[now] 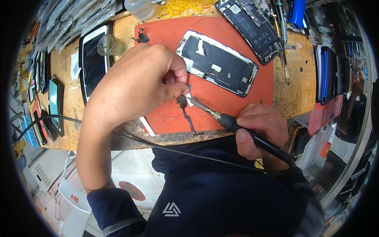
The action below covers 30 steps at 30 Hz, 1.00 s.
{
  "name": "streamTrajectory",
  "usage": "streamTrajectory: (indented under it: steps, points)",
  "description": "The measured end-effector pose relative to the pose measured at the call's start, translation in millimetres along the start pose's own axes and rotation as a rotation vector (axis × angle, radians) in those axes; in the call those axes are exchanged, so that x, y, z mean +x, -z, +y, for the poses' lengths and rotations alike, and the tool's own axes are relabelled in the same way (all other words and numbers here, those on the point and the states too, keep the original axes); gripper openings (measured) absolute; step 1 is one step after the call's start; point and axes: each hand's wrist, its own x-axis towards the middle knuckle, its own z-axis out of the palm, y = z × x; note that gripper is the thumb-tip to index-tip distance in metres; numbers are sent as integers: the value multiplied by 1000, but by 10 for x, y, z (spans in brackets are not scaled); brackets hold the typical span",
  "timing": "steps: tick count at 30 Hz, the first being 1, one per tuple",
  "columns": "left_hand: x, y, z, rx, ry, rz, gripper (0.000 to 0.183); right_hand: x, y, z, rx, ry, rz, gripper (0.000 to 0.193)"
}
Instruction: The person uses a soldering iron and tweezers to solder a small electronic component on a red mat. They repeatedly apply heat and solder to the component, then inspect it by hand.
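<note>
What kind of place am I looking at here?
Most likely a phone repair bench. An opened phone frame lies on a red work mat, the right hand holds a black-handled soldering iron, and loose phone screens sit along the worn wooden table.

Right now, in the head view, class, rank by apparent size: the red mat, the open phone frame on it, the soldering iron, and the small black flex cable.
1. red mat
2. open phone frame
3. soldering iron, looking somewhat smaller than the frame, though nearer the camera
4. black flex cable
</note>
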Motion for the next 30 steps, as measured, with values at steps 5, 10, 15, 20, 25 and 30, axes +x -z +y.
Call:
streamTrajectory:
  steps: [5,10,15,20,25,30]
  points:
    - [1,-3,13,9,8,5,9,-6,1,-6,1,-17,3,17]
    - [2,7,16,16,7,1,9,-11,9,-5,23,-5,0,18]
    - [6,5,19,0,19,-3,9,-9,8,-7,12,-6,2,18]
    - [9,8,15,-13,27,-18,8,-12,6,-17,4,-18,2,18]
    - [9,10,0,-5,21,-20,8,-9,5,-20,-5,-18,3,18]
    - [7,7,-5,3,6,-13,8,4,5,-22,-8,-13,-4,17]
